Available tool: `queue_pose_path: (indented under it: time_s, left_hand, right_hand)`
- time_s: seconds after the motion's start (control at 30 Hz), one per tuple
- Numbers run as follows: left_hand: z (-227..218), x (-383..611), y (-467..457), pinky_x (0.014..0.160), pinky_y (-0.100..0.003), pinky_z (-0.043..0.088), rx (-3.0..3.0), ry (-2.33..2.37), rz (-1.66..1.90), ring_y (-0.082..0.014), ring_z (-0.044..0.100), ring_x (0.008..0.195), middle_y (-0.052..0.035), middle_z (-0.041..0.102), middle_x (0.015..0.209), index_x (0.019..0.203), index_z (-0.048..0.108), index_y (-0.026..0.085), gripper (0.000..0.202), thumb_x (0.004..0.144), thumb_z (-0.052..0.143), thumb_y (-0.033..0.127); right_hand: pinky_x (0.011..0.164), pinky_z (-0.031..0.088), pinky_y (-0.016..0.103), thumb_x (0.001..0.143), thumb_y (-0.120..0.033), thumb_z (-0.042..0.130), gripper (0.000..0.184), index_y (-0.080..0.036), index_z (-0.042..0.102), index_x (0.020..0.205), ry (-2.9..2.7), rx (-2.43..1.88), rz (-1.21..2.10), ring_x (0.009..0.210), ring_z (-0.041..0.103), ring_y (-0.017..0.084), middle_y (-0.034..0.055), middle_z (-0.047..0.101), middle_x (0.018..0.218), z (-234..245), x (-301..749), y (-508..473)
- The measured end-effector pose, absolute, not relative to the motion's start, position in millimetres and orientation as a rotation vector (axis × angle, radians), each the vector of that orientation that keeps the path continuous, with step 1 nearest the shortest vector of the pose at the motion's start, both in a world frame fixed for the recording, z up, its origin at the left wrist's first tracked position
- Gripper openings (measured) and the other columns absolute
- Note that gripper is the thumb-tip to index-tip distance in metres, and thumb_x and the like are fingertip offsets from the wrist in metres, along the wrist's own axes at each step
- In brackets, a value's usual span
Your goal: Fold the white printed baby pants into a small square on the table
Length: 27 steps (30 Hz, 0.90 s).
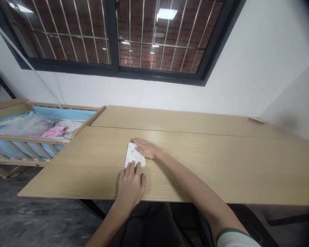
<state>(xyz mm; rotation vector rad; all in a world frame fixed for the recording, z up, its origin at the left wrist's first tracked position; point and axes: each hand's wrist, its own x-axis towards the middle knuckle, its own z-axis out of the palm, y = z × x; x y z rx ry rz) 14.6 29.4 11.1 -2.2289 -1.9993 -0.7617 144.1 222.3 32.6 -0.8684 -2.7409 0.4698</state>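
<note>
A small white folded piece, like a folded diaper or cloth with faint printed marks (pixel 133 153), lies flat on the wooden table (pixel 208 164). My left hand (pixel 131 181) rests at its near edge, palm down, fingertips touching it and fingers slightly apart. Across its far right corner lies my right hand (pixel 146 148), flat with the fingers stretched out to the left. Part of the white piece is hidden under both hands. Neither hand grips it.
At the left stands a wooden crib (pixel 41 139) with blue lining, a pink cloth (pixel 54 131) and pale bedding. A small flat object (pixel 257 120) lies at the table's far right. Behind the table are a white wall and a barred window (pixel 115 37).
</note>
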Motion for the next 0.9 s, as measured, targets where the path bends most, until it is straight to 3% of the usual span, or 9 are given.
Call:
queue_pose_path:
  time_s: [0.1, 0.17, 0.27, 0.4, 0.53, 0.67, 0.8, 0.9]
  left_hand:
    - [31, -12, 49, 0.093, -0.044, 0.048, -2.21, -2.142, -0.772, -0.0318, 0.065, 0.11, -0.0166, 0.071, 0.117, 0.115, 0.067, 0.017, 0.043, 0.102, 0.036, 0.043]
    - [41, -31, 65, 0.09, -0.044, 0.048, -2.095, -2.261, -0.693, -0.033, 0.066, 0.104, -0.0177, 0.072, 0.107, 0.106, 0.067, 0.015, 0.045, 0.102, 0.035, 0.046]
    - [47, -49, 84, 0.088, -0.045, 0.047, -2.043, -2.399, -0.49, -0.0365, 0.067, 0.103, -0.0214, 0.071, 0.106, 0.104, 0.066, 0.012, 0.048, 0.101, 0.036, 0.05]
    - [43, -48, 93, 0.081, -0.038, 0.047, -2.186, -2.419, -0.416, -0.0323, 0.07, 0.097, -0.0196, 0.073, 0.104, 0.102, 0.065, 0.013, 0.043, 0.1, 0.039, 0.048]
    - [40, -45, 84, 0.073, -0.032, 0.044, -2.288, -2.375, -0.477, -0.0261, 0.07, 0.09, -0.0134, 0.074, 0.098, 0.097, 0.062, 0.018, 0.032, 0.1, 0.041, 0.042]
    - [37, -67, 46, 0.067, -0.029, 0.041, -2.372, -2.37, -0.671, -0.0214, 0.065, 0.074, -0.0049, 0.068, 0.079, 0.08, 0.053, 0.023, 0.03, 0.097, 0.044, 0.046]
    - [39, -119, -28, 0.059, -0.028, 0.041, -2.451, -2.396, -0.986, -0.0192, 0.054, 0.061, 0.0009, 0.054, 0.063, 0.067, 0.046, 0.025, 0.047, 0.088, 0.048, 0.066]
    - [46, -165, -92, 0.063, -0.029, 0.048, -2.346, -2.507, -1.068, -0.021, 0.056, 0.066, 0.0006, 0.058, 0.066, 0.07, 0.058, 0.026, 0.051, 0.081, 0.054, 0.075]
  right_hand:
    - [0.12, 0.024, 0.048, 0.104, -0.057, 0.033, 0.069, -0.015, 0.03, 0.157, -2.602, -0.966, 0.344, 0.15, 0.03, 0.029, 0.0163, 0.033, 0.163, 32, 145, 209]
    - [0.113, 0.03, 0.049, 0.1, -0.055, 0.046, 0.062, -0.015, 0.042, 0.146, -2.462, -1.075, 0.262, 0.138, 0.041, 0.032, 0.0187, 0.048, 0.149, 32, 142, 200]
    - [0.103, 0.035, 0.047, 0.094, -0.047, 0.057, 0.039, -0.018, 0.056, 0.12, -2.303, -1.221, 0.265, 0.119, 0.052, 0.03, 0.0139, 0.061, 0.122, 30, 136, 189]
    - [0.097, 0.037, 0.044, 0.091, -0.041, 0.061, 0.026, -0.021, 0.055, 0.105, -2.144, -1.369, 0.421, 0.106, 0.058, 0.025, 0.0076, 0.063, 0.11, 29, 126, 183]
    - [0.096, 0.039, 0.042, 0.089, -0.04, 0.064, 0.022, -0.022, 0.058, 0.099, -2.073, -1.504, 0.512, 0.103, 0.059, 0.024, 0.0073, 0.065, 0.108, 33, 118, 168]
    - [0.098, 0.037, 0.044, 0.089, -0.04, 0.066, 0.021, -0.022, 0.059, 0.097, -2.16, -1.482, 0.604, 0.107, 0.057, 0.027, 0.0081, 0.065, 0.108, 46, 110, 125]
    - [0.081, 0.04, 0.033, 0.091, -0.046, 0.064, 0.026, -0.022, 0.056, 0.095, -2.221, -1.119, 1.059, 0.085, 0.055, 0.019, 0.0025, 0.062, 0.092, 63, 99, 64]
    - [0.062, 0.034, 0.026, 0.089, -0.058, 0.065, 0.038, -0.021, 0.054, 0.091, -2.102, -0.767, 1.575, 0.07, 0.046, 0.013, -0.0017, 0.054, 0.08, 72, 81, 21]
